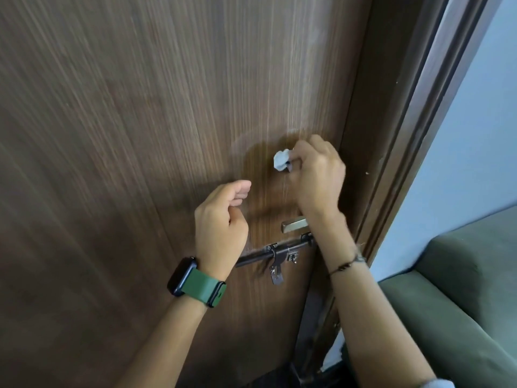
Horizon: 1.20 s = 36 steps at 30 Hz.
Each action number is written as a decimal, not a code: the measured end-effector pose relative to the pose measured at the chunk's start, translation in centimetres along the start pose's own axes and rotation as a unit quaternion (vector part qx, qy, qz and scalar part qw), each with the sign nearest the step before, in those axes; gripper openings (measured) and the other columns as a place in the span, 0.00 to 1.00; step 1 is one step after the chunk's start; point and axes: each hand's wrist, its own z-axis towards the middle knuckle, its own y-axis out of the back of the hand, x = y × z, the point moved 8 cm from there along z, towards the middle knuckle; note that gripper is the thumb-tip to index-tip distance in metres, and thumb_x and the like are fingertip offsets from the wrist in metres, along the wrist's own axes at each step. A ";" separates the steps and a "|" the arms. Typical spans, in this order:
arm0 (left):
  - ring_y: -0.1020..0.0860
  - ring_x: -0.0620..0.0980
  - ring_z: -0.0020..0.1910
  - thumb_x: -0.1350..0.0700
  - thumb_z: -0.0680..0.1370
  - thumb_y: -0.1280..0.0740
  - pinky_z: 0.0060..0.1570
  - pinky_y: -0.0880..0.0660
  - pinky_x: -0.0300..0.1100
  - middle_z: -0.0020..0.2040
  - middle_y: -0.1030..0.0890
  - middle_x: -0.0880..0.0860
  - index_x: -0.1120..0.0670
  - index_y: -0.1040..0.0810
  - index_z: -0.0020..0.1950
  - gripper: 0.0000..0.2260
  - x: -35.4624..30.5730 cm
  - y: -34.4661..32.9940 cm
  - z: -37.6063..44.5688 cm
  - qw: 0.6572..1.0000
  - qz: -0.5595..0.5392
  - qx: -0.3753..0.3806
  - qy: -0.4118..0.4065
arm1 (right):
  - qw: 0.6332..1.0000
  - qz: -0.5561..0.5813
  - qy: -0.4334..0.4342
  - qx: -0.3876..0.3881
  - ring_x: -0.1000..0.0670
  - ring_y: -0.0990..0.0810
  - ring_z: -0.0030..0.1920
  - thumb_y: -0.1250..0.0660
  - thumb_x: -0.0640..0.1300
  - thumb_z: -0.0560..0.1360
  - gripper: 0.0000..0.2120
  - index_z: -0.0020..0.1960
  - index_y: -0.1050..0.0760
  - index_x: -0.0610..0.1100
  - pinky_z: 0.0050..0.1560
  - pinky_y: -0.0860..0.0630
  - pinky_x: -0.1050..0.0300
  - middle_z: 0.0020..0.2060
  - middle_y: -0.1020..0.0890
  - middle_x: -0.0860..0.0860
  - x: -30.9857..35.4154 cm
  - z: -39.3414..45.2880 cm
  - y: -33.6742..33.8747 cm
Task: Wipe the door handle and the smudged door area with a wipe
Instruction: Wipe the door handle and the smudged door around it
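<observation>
A dark brown wooden door [140, 121] fills most of the view. My right hand [316, 175] grips a crumpled white wipe [281, 160] and holds it against the door above the metal handle [293, 224]. A damp, darker patch [260, 163] with a pale smudged rim spreads on the wood around the wipe. My left hand [221, 222], with a green-strapped watch on its wrist, hovers close to the door left of the handle, fingers loosely curled and holding nothing.
A dark metal slide bolt [275, 254] with a hanging hasp sits just below the handle. The brown door frame [391, 135] runs along the right. Beyond it are a pale blue wall [475, 135] and a green sofa [461, 289].
</observation>
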 end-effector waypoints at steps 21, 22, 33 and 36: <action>0.21 0.47 0.48 0.77 0.68 0.45 0.52 0.27 0.30 0.48 0.20 0.50 0.60 0.22 0.54 0.22 -0.2 -0.2 -0.5 0.999 0.034 -0.015 0.004 | 0.996 0.049 0.054 0.059 0.42 0.24 0.33 0.35 0.37 0.66 0.05 0.33 0.25 0.38 0.24 0.28 0.54 0.32 0.23 0.43 0.6 -3.2 -1.6; 0.21 0.47 0.48 0.77 0.68 0.45 0.52 0.27 0.29 0.48 0.20 0.51 0.60 0.22 0.53 0.22 -0.2 -0.1 -0.5 0.999 0.033 -0.020 0.008 | 0.999 0.039 0.027 0.022 0.42 0.24 0.33 0.37 0.38 0.66 0.06 0.32 0.25 0.38 0.25 0.29 0.54 0.32 0.23 0.43 -0.6 -1.7 -0.5; 0.21 0.47 0.48 0.76 0.69 0.44 0.52 0.28 0.29 0.48 0.20 0.49 0.60 0.22 0.53 0.21 -0.7 -0.8 -0.5 0.999 0.035 -0.015 0.005 | 0.999 0.022 0.015 0.032 0.42 0.23 0.33 0.39 0.35 0.67 0.07 0.33 0.24 0.36 0.24 0.27 0.53 0.31 0.22 0.42 -1.3 -3.4 -1.6; 0.21 0.46 0.48 0.76 0.69 0.44 0.53 0.27 0.30 0.48 0.20 0.49 0.60 0.22 0.53 0.20 -1.1 -1.0 -0.3 0.999 0.028 -0.016 -0.002 | 0.998 0.043 -0.021 -0.030 0.41 0.23 0.34 0.39 0.34 0.68 0.07 0.34 0.23 0.35 0.28 0.26 0.53 0.33 0.22 0.41 -3.8 -0.7 1.0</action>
